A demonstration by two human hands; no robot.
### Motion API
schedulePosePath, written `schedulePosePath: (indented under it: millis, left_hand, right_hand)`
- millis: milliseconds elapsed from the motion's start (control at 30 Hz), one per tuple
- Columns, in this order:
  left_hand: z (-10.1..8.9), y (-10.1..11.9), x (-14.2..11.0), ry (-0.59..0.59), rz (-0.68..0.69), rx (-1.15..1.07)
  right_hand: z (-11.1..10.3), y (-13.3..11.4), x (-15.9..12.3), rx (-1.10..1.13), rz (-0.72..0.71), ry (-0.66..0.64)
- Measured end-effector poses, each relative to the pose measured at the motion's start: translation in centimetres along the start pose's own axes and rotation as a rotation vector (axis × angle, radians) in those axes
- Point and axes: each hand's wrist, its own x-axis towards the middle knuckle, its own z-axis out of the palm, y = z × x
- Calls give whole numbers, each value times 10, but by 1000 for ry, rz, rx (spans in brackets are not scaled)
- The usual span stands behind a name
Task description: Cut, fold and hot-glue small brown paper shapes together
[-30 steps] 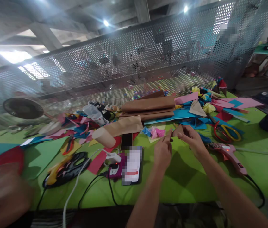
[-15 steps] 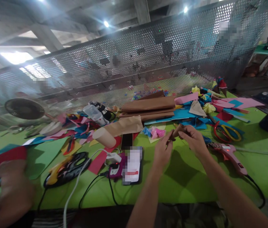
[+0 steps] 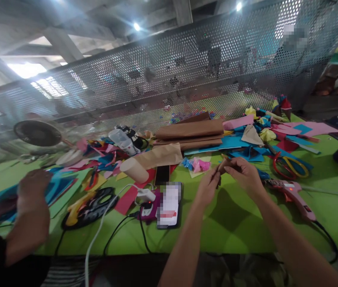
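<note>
In the head view, my left hand [image 3: 207, 186] and my right hand [image 3: 244, 173] meet above the green table. Between their fingertips is a small piece of brown paper [image 3: 224, 164], which looks rolled or folded. My left fingers pinch its lower left end, and my right thumb and fingers press on its right side. Part of the paper is hidden by the fingers. Just beyond my left hand lie small blue and pink wrapped bits [image 3: 197, 164]. A pink glue gun [image 3: 300, 201] rests to the right of my right hand, below red-and-yellow scissors [image 3: 288, 166].
Brown paper sheets [image 3: 189, 131] lie at the back, before a perforated metal screen [image 3: 169, 75]. Left of my hands are a phone [image 3: 170, 205], a purple power strip [image 3: 151, 207] with cables, and a yellow glue gun [image 3: 80, 205]. A co-worker's hand [image 3: 34, 185] is over blue sheets at far left.
The brown paper has turned slightly between my fingers. At far left, the co-worker's hand has moved farther up the table, and blue sheets now show where red paper was. The view has shifted slightly.
</note>
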Motion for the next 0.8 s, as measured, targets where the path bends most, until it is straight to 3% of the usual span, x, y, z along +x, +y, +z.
schedulePosePath:
  millis: [233, 433, 667, 800]
  left_hand:
    - [-10, 4, 2, -5, -100, -41]
    - [-19, 2, 2, 117, -159, -157]
    - [-18, 5, 2, -19, -139, -97]
    - [-17, 8, 1, -33, -90, -14]
  right_hand:
    - [-4, -11, 1, -39, 40, 50]
    - [-7, -15, 0, -7, 204, 73]
    - [-7, -12, 1, 68, 217, 92]
    - [-6, -13, 2, 67, 219, 92]
